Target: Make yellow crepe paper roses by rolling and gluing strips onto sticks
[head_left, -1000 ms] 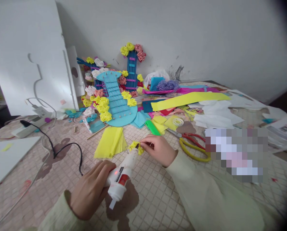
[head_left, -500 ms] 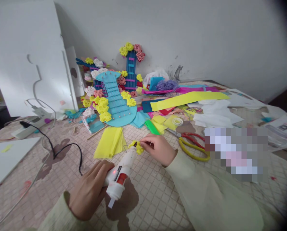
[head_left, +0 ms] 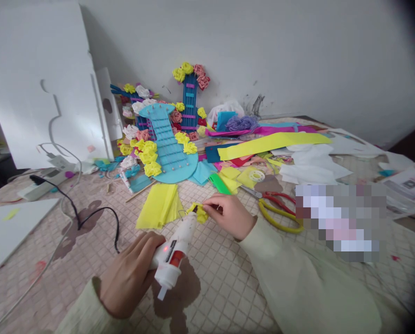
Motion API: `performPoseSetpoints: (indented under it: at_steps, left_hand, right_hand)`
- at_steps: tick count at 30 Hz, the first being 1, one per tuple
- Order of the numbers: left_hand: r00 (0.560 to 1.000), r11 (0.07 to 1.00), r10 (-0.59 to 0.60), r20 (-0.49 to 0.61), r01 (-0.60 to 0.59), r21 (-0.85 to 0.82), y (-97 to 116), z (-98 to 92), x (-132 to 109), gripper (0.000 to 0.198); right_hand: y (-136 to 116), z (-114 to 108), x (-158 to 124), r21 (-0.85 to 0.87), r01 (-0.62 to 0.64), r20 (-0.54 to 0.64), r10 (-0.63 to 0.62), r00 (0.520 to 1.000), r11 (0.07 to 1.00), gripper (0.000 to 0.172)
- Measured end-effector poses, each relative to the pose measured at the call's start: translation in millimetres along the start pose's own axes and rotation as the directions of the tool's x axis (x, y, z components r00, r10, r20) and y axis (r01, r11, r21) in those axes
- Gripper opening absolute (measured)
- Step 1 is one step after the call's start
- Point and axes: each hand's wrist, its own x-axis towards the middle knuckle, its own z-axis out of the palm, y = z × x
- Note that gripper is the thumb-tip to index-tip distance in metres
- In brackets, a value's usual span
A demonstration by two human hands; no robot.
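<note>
Hardly anything has moved over the last second: only my glue gun (head_left: 175, 253) has shifted slightly, while the yellow paper flower (head_left: 202, 214) stays by its nozzle. At far left, the power strip (head_left: 42, 183) sits well back, and a black cord (head_left: 78, 225) runs from it towards my left hand (head_left: 131, 273), lying slack, which probably leaves me room to angle the tool. That hand curls around the handle with its fingers closed, seemingly so the nozzle slants up and away from me; I can't tell whether it touches the paper. Just behind, yellow sheets (head_left: 158, 206) lie spread, within easy reach I'd judge, and beyond them leans the light-blue guitar shape (head_left: 169, 146). Next comes the flower, just beyond the nozzle. My right hand (head_left: 231, 217) pinches its right edge, thumb and forefinger nearly together, likely gripping there to keep my skin clear of the hot tip. Further right, the scissors (head_left: 262, 204) rest on the table (head_left: 228, 287), handles towards me.
</note>
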Motion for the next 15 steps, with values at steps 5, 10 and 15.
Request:
performPoseSetpoints:
  at_steps: [5,10,15]
  left_hand:
    - [1.0,1.0,0.009,0.019,-0.009,-0.001,-0.3,0.1,-0.7,0.02]
    - [1.0,1.0,0.0,0.021,0.0,0.006,-1.9,0.5,-1.5,0.021]
    - [0.999,1.0,-0.022,-0.024,0.022,0.018,-4.1,-0.7,-2.7,0.02]
  right_hand:
    - [0.1,-0.1,0.4,0.002,0.002,-0.001,-0.002,1.0,1.0,0.014]
    - [0.6,0.7,0.4,-0.007,0.005,0.003,-0.005,1.0,1.0,0.015]
    - [2.3,0.8,0.9,-0.019,-0.001,-0.003,0.001,1.0,1.0,0.014]
